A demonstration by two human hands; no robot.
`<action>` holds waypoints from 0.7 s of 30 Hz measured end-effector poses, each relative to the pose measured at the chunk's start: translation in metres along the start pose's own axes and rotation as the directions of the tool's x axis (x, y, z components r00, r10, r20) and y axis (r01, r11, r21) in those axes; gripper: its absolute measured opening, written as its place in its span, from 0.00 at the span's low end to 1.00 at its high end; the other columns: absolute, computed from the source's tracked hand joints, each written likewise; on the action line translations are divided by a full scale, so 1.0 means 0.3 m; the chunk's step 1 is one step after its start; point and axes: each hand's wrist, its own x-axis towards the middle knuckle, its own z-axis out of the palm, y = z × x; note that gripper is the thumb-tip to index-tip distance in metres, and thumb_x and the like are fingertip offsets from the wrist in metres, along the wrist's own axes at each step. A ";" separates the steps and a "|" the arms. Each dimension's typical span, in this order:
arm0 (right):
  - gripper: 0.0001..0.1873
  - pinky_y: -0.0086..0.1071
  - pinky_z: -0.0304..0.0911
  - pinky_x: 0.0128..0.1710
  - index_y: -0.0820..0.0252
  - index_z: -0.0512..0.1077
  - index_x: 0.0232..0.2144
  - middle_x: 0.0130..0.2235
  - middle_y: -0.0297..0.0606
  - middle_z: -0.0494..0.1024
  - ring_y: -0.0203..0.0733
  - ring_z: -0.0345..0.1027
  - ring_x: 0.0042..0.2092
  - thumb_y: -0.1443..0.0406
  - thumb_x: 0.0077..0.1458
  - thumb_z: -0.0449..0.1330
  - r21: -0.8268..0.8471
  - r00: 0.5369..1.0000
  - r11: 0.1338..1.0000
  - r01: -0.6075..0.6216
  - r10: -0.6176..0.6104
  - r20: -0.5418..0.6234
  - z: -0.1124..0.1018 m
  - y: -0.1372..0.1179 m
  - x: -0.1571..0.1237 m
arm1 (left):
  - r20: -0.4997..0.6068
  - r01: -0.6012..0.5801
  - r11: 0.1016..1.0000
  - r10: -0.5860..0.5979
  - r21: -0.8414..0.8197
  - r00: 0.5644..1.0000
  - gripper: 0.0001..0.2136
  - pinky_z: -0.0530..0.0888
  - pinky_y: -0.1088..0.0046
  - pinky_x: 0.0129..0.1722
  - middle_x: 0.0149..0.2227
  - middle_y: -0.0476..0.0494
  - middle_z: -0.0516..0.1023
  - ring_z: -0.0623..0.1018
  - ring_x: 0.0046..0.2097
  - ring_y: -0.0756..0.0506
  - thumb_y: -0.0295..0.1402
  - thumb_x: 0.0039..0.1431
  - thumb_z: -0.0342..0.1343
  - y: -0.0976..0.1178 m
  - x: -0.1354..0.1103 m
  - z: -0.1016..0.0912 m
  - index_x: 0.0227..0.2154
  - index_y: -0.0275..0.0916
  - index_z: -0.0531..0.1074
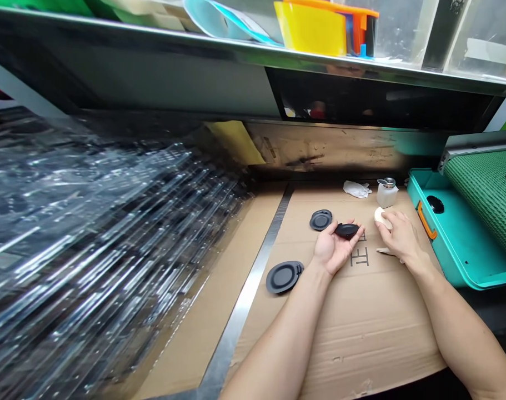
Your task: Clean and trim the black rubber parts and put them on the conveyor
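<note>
Nearby, bottle (387,195) and bin (461,243), pad (381,216) in grip of right hand (401,236), black disc (346,230) in left hand (333,250).

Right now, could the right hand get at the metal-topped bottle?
Probably yes: the right hand is close to the bottle, with only the white pad it holds between them, though it might first need to put that down.

Matt dark discs (284,277), dull brown cardboard (361,322), glossy clear packaging (119,244).
Discs plastic-looking, smooth; cardboard faintly ridged. Packaging thin, shiny plastic — blurred. Strip (256,268) metallic, bright sheen. Teal bin (465,261) smooth plastic; green belt (490,197) rough-textured. Bottle (386,196) translucent plastic, shiny metal-looking lid (389,181) — white wad (356,189) crumpled, papery.
</note>
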 end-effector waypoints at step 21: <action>0.19 0.38 0.61 0.47 0.57 0.76 0.48 0.48 0.46 0.78 0.52 0.70 0.51 0.53 0.61 0.58 -0.163 0.985 0.982 -0.092 0.114 0.133 0.034 0.017 0.002 | 0.081 0.022 0.986 -0.035 0.165 0.996 0.24 0.79 0.74 0.30 0.37 0.34 0.76 0.80 0.35 0.45 0.49 0.69 0.45 -0.005 -0.023 0.004 0.46 0.29 0.71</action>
